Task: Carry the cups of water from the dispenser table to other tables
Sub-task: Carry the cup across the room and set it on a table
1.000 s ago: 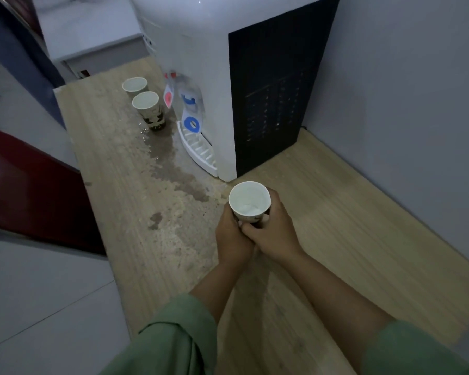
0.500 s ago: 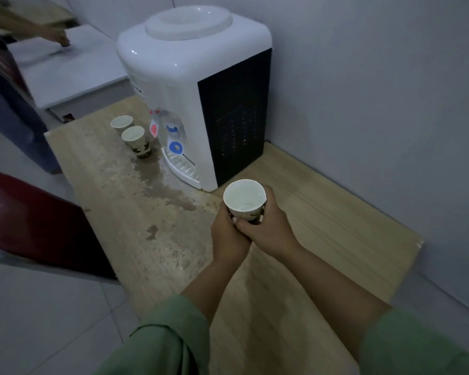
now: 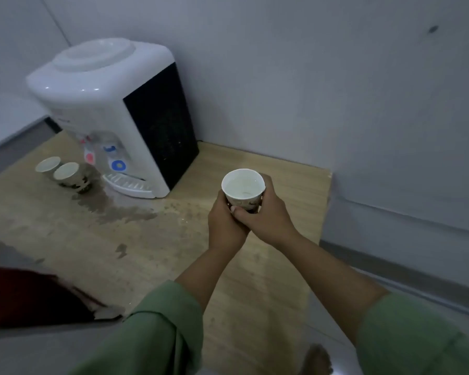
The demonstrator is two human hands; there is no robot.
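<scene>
The table (image 3: 282, 266) lies bare right of the dispenser (image 3: 114, 109), up to the wall (image 3: 336, 90). The dispenser blocks the back left corner; two cups (image 3: 61, 171) stand just beside its taps, a wet spill (image 3: 114, 209) in front.

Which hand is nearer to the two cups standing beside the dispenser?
Left. The left hand grips the held cup on the side facing the two cups. The right hand wraps the cup's far side, farther from them.
</scene>
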